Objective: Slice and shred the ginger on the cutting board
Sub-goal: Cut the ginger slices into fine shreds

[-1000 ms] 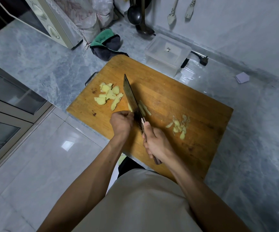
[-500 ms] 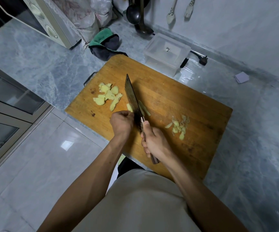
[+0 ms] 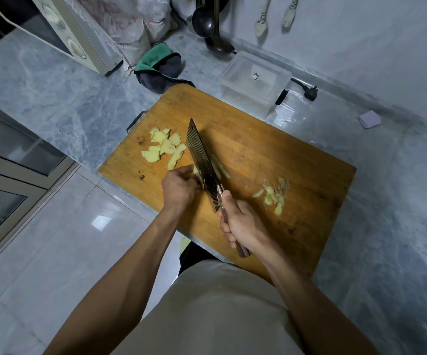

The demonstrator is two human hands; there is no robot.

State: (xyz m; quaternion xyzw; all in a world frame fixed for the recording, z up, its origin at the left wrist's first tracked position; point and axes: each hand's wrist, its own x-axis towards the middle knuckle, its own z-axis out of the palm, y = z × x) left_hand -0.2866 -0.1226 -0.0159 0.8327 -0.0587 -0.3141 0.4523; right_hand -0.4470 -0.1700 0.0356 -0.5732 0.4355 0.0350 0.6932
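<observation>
The grey marble counter is carrying a wooden cutting board, with a clear plastic box sitting at its 12 o'clock edge and a microwave at 10 o'clock. On the board, ginger slices are lying at 9 o'clock of the cleaver and shreds at 4 o'clock. The right hand is wrapping its fingers around the handle, while the left hand is curling its fingers on a ginger piece against the blade.

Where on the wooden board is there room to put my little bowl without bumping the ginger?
The cutting board is bare along its far right, between the clear plastic box and the ginger scraps. It is crowded on the left: the ginger slices, the cleaver, the left hand and the right hand all sit there.
</observation>
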